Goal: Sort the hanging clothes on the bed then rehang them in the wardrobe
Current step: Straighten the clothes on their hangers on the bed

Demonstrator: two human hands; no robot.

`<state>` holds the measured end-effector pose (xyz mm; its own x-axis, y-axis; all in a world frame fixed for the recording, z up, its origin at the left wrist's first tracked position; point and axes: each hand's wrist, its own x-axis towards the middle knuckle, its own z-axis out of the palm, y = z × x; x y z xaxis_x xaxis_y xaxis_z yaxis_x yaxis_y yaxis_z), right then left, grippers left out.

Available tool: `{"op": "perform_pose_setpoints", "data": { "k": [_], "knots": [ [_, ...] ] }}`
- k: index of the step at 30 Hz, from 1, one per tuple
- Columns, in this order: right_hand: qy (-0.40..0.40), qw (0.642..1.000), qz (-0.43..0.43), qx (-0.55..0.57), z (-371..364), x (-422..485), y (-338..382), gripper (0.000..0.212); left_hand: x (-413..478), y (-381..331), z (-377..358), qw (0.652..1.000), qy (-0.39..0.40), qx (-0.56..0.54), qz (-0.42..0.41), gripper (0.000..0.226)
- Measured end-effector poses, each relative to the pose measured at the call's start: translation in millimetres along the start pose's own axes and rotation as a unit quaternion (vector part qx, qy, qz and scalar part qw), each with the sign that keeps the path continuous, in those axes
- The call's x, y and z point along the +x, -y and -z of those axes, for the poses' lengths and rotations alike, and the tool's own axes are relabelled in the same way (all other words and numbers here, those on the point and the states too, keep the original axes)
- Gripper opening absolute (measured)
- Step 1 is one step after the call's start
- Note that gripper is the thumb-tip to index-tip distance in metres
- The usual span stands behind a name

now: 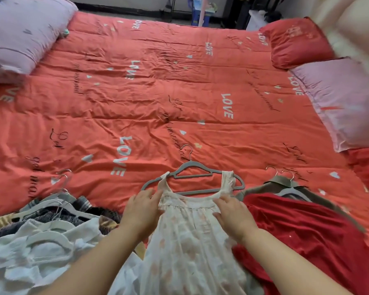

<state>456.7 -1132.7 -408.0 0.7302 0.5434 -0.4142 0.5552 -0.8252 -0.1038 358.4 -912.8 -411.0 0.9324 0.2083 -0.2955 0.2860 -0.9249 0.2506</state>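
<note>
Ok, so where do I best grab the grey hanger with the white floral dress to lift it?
Pinch the grey hanger at its neck, under the hook, coming from above. It lies flat with the hook pointing up the bed, and the dress straps sit on both shoulders, so a central hold should keep it level.

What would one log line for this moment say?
stage: sorting | left hand: touches floral dress shoulder | right hand: touches its neckline | grey hanger: inside dress
</note>
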Motion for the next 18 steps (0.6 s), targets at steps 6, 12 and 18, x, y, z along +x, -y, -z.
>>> {"op": "perform_pose_setpoints", "data": {
  "k": [6,12,18],
  "knots": [
    [-0.019,1.000,0.010,-0.017,-39.4,98.0,-34.9,0.052,79.0,14.5,-53.1,0.999,-0.017,0.010,0.027,0.066],
    [-0.045,0.999,-0.025,-0.002,-77.9,175.3,-47.1,0.068,133.4,28.9,-103.6,0.997,-0.002,-0.009,0.078,0.075],
    [-0.144,0.989,-0.036,0.017,-86.2,195.5,-46.7,0.070,142.0,34.4,-127.5,0.996,-0.044,0.013,0.072,0.073]
  ]
}}
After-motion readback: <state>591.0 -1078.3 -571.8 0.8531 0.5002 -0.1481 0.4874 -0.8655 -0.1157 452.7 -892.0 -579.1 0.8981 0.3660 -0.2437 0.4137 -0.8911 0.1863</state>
